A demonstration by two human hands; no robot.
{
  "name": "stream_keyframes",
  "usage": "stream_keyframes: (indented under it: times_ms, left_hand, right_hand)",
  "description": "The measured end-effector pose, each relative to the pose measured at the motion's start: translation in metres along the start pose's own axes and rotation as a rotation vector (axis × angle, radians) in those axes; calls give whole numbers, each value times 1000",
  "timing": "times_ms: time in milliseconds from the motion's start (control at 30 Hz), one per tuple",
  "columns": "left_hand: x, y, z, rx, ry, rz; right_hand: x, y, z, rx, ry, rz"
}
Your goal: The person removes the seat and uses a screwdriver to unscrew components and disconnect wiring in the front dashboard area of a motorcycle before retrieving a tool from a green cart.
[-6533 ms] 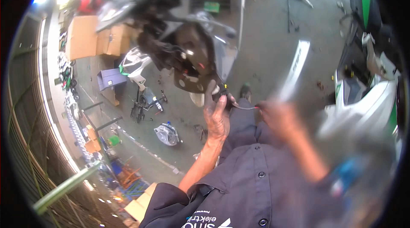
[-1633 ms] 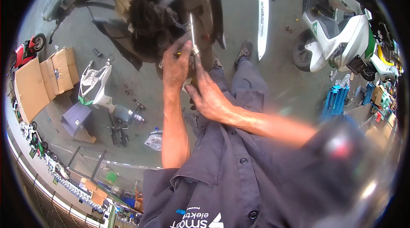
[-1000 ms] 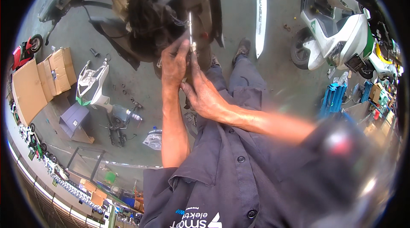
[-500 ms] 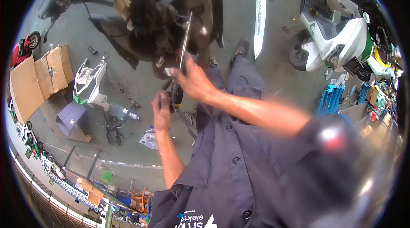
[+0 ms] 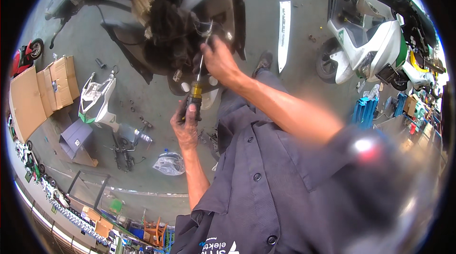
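A long screwdriver (image 5: pixel 195 90) with a yellow and black handle points away from me, into the dark body of a partly stripped scooter (image 5: pixel 228 4). My left hand (image 5: pixel 187 128) is closed round the handle, thumb along it. Farther up, my right hand (image 5: pixel 220 63) has its fingers pinched by the thin metal shaft, close to the tip. Around the tip are dark panels and wiring (image 5: pixel 166 28), too shadowed to make out in detail. Whatever the tip touches cannot be made out.
A long white strip (image 5: pixel 283 35) lies on the floor to the right, before a white scooter (image 5: pixel 368 52). On the left are a white fairing frame (image 5: pixel 97 96), flattened cardboard (image 5: pixel 29 99) and a grey box (image 5: pixel 78 137). A clear plastic bag (image 5: pixel 169 163) lies near my left forearm.
My left hand has closed round the screwdriver handle, thumb now along it. My right hand has shifted up the shaft toward the tip. The view has tilted slightly.
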State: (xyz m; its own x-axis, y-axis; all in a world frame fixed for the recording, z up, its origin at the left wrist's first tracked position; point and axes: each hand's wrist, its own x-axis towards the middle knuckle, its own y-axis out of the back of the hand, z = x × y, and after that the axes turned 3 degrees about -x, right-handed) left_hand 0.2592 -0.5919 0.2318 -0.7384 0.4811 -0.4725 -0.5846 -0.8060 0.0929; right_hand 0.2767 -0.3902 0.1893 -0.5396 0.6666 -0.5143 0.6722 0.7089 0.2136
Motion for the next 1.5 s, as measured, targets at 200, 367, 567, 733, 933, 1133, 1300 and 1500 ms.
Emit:
stream_keyframes:
  times_ms: [200,367,567,733,933,1133,1300,1500]
  left_hand:
    - [8,7,-12,-35,-25,-13]
    - [12,-4,2,19,-53,8]
    - [-6,-51,35,94,-101,120]
    - [-14,-36,74,28,-63,81]
    - [-60,7,69,-105,19,190]
    - [-105,46,23,-246,185,490]
    - [-135,38,-35,-331,302,871]
    - [-174,-36,-148,-332,721,1156]
  right_hand:
    - [0,2,-9,200,-101,-74]
    - [3,8,-17,215,-113,-18]
    - [13,28,-19,420,-109,-112]
    - [15,65,-25,-92,63,-176]
    - [53,107,-14,-685,556,338]
    - [104,98,15,-473,498,144]
    - [108,111,3,-517,467,21]
    - [181,191,-39,208,-155,-674]
